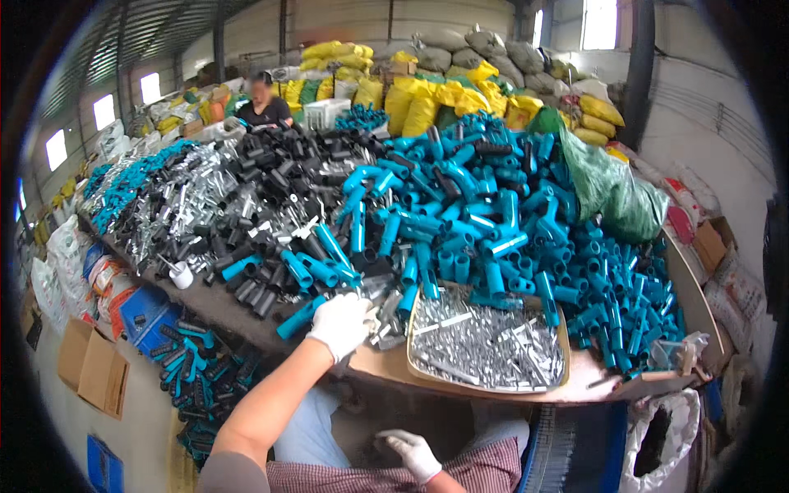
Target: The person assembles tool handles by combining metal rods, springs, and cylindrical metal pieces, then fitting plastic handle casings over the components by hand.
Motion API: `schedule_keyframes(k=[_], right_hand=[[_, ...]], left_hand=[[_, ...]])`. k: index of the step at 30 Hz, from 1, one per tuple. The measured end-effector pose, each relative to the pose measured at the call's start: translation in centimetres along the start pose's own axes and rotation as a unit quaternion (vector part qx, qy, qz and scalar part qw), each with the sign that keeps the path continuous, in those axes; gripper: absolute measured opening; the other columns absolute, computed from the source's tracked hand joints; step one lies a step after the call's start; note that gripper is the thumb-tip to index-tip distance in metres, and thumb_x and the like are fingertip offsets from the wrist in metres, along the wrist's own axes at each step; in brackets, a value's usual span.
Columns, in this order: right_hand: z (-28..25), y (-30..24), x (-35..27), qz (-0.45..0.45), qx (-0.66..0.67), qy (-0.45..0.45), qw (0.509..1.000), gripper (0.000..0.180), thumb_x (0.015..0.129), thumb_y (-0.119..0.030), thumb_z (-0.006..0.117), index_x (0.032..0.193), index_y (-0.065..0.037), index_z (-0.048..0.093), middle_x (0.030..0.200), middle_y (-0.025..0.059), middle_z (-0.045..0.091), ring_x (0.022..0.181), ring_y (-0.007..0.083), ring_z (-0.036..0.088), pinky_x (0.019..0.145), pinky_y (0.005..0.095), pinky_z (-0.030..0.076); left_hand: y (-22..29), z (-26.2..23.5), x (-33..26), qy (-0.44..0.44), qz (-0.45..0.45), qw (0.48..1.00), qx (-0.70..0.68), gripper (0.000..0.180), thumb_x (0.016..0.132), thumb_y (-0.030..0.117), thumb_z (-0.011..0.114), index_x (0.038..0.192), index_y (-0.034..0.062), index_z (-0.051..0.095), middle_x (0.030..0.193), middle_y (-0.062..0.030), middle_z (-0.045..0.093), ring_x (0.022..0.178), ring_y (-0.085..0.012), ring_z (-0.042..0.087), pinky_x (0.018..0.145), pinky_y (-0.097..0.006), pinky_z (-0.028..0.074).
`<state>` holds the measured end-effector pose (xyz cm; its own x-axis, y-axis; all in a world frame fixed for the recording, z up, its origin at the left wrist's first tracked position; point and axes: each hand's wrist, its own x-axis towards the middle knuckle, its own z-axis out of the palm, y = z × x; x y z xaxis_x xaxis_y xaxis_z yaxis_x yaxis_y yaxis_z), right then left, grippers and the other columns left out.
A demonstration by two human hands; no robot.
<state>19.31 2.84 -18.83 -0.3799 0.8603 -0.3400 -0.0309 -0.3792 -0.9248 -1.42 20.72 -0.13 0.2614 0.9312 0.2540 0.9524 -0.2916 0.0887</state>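
My left hand [341, 324], in a white glove, reaches onto the near edge of the worktable [493, 393]. Its fingers curl over small grey metal parts [385, 329] beside a loose blue plastic tube [297, 318]; whether it grips one is hidden. My right hand [413, 453], also gloved, rests low on my checked lap, fingers loosely apart and holding nothing. A shallow tray [564, 335] full of shiny metal pieces lies just right of my left hand. Behind it rises a big heap of blue plastic tube fittings [493, 222].
Black tube fittings [271, 177] and silver metal parts [168, 209] cover the table's left. Another person [263, 103] sits at the far end. A green sack [612, 193] lies right, yellow sacks [427, 103] behind, cardboard boxes [90, 366] and spilled fittings [201, 370] on the floor left.
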Motion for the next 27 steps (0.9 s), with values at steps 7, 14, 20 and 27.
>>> schedule_keyframes(k=[7, 14, 20, 27], right_hand=[[0.0, -4.9, -1.1, -0.079, -0.028, -0.015, 0.996, 0.031, 0.099, -0.011, 0.047, 0.121, 0.004, 0.063, 0.112, 0.0112, 0.069, 0.105, 0.0182, 0.063, 0.096, 0.0308, 0.047], [-0.5, -5.3, -1.6, -0.079, 0.002, 0.009, 0.997, 0.029, 0.098, -0.019, 0.054, 0.118, -0.003, 0.067, 0.111, 0.0090, 0.069, 0.101, 0.0154, 0.061, 0.093, 0.0291, 0.046], [0.7, -4.9, -1.8, -0.091, 0.000, -0.034, 0.995, 0.033, 0.099, -0.023, 0.054, 0.121, -0.001, 0.065, 0.114, 0.0074, 0.068, 0.102, 0.0151, 0.061, 0.092, 0.0300, 0.047], [-0.3, -6.9, -3.8, -0.111, -0.014, 0.001, 0.994, 0.033, 0.098, -0.016, 0.054, 0.125, 0.000, 0.061, 0.116, 0.0089, 0.067, 0.107, 0.0156, 0.061, 0.095, 0.0295, 0.046]], left_hand=[[-4.9, 1.0, 1.1, 0.008, -0.033, 0.968, -0.249, 0.041, 0.081, 0.025, 0.062, 0.117, 0.0053, 0.068, 0.090, -0.0172, 0.072, 0.080, -0.0268, 0.070, 0.070, -0.039, 0.055], [-1.1, -0.9, -0.6, 0.006, -0.127, 0.655, -0.744, 0.042, 0.084, 0.013, 0.066, 0.123, 0.0028, 0.055, 0.076, -0.0003, 0.055, 0.071, -0.0084, 0.057, 0.060, -0.022, 0.048], [1.9, 0.4, 6.3, -0.029, 0.039, 0.995, -0.083, 0.024, 0.084, 0.026, 0.061, 0.100, 0.0094, 0.065, 0.097, -0.0161, 0.070, 0.091, -0.0329, 0.068, 0.081, -0.042, 0.053], [2.1, -3.4, 3.1, 0.059, -0.018, 0.991, -0.121, 0.019, 0.082, 0.025, 0.064, 0.092, 0.0090, 0.067, 0.092, -0.0162, 0.069, 0.087, -0.0338, 0.067, 0.076, -0.041, 0.053]])
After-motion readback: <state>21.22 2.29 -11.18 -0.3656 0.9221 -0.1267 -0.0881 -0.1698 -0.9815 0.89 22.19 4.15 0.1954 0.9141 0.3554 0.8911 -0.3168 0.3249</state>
